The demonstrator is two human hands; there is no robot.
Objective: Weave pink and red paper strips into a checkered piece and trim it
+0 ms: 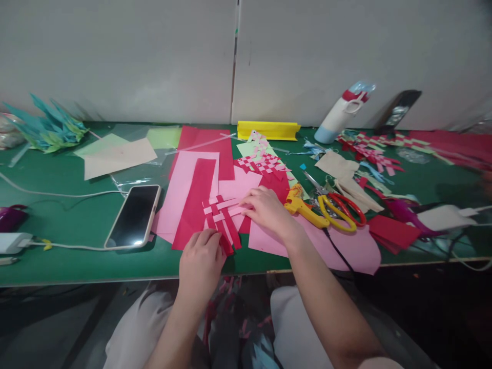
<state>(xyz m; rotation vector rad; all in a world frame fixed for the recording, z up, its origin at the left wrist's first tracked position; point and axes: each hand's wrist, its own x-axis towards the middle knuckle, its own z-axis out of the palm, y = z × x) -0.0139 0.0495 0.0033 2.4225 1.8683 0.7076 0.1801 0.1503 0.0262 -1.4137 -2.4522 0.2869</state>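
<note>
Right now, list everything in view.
Woven piece: one, red, pink, front centre
Woven figures: several, red, pink, rear
Craft sheets: several, red, pink, centre
Pale sheets: several, green, cream, left
Phone: one, black screen, left
Spiky craft: one, teal, far left
Trough: one, yellow, rear
Bottle: one, mostly white, rear right
Dark object: one, black, rear right
Glue gun: one, yellow, right
Scissors: count unclear, yellow, red handles, right
Tassels: several, blue, right
Scraps: many, mixed, right
Adapters: two, white, both sides
Purple objects: two, purple, both sides
Cables: several, mostly white, both sides
Table: one, green, centre
Wall panels: two, grey, behind
Legs: two, pale trousers, below
Left hand: one, bare, centre
Right hand: one, bare, centre
</note>
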